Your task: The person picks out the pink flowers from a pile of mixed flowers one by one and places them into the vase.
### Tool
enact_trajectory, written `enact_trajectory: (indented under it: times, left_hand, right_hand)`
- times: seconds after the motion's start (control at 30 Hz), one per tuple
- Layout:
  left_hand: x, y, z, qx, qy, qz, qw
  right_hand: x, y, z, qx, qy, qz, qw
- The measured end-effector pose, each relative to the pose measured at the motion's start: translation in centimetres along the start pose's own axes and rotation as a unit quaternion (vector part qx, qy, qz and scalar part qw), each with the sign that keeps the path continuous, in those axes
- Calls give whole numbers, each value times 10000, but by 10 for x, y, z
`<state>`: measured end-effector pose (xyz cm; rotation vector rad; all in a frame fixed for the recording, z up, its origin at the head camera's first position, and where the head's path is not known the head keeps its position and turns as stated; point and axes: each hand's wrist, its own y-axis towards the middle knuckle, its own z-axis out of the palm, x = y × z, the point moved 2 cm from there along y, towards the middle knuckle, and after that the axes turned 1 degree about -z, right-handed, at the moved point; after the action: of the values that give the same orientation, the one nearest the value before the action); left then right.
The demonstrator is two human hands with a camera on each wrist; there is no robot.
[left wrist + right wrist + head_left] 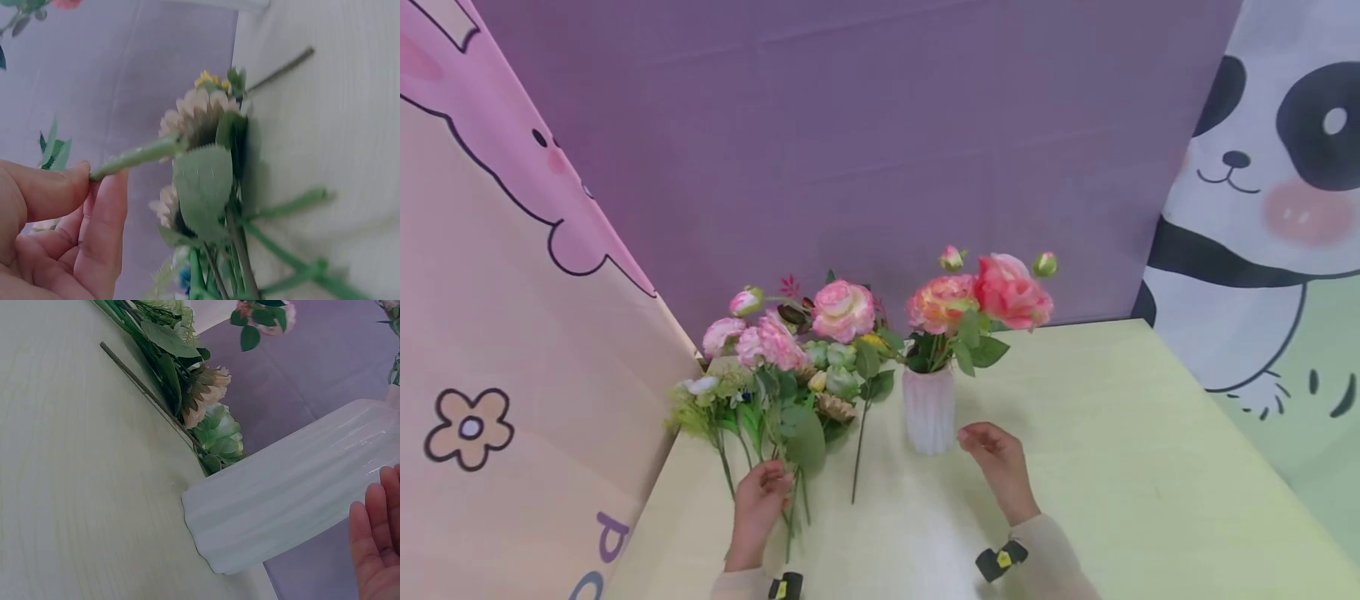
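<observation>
My left hand (760,504) pinches a green flower stem (134,156) between thumb and fingers, at the front of a pile of artificial flowers. Which bloom belongs to this stem is hidden among the leaves. Pink peonies (844,311) rise over the pile. Beside the right side of a white ribbed vase (929,412) is my right hand (997,467), its fingers loosely bent and holding nothing. In the right wrist view its fingers (377,512) overlap the vase wall. Coral peonies (1013,292) with buds stand in the vase, which is upright on the table.
The light wooden table (1120,442) meets a purple backdrop (880,150) at the back. Beige sunflower-like blooms (200,115), green blooms (219,434) and leaves lie left of the vase. A bare brown stem (859,454) points toward the front. Printed cloths hang on both sides.
</observation>
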<state>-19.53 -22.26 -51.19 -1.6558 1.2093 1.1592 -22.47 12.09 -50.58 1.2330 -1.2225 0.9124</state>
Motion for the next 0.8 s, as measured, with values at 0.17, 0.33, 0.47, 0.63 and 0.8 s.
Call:
enact_trajectory:
  times: [0.17, 0.33, 0.47, 0.63, 0.8]
  left_hand:
    - [-4, -3, 13, 191, -144, 110, 9997]
    - [-6, -12, 28, 251, -261, 66, 9993]
    - [-7, -21, 41, 428, -535, 158, 9975]
    - [-8, -32, 60, 433, -831, 318, 9951]
    - [-11, -40, 76, 406, -849, 467, 9945]
  right_hand:
    - [4, -1, 6, 156, 88, 237, 9996]
    - [5, -5, 13, 300, 96, 381, 9988]
    - [6, -9, 21, 467, 169, 213, 9985]
    - [10, -13, 33, 1043, 172, 55, 9944]
    - [19, -16, 48, 1823, 126, 74, 9831]
